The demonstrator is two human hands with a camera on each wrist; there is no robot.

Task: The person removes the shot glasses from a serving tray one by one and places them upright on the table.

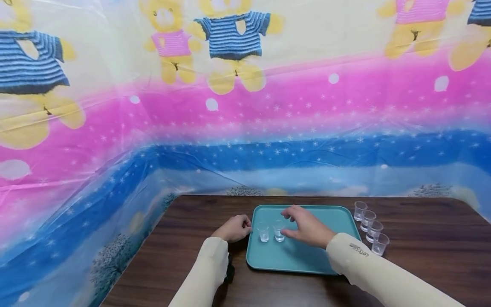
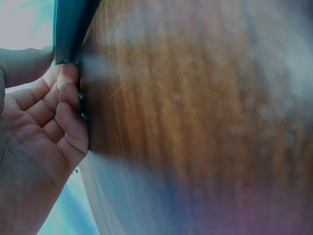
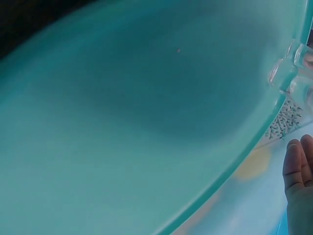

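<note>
A teal tray [image 1: 285, 258] lies on the brown table. Its left rim is pinched between the thumb and curled fingers of my left hand [image 1: 234, 229]; the left wrist view shows this grip at the tray edge [image 2: 66, 29]. Two small clear cups stand upright side by side on the tray's left part, a left cup [image 1: 263, 233] and a right cup [image 1: 278, 233]. My right hand [image 1: 307, 228] hovers over the tray just right of the second cup, thumb and fingers spread apart. Whether the thumb touches that cup I cannot tell. In the right wrist view its fingers [image 3: 293, 166] look straight.
Several more clear cups [image 1: 368, 220] stand in a slanting row on the table [image 1: 429, 243], just beyond the tray's right edge. A printed cloth [image 1: 307, 106] with bears hangs behind the table and along its left side.
</note>
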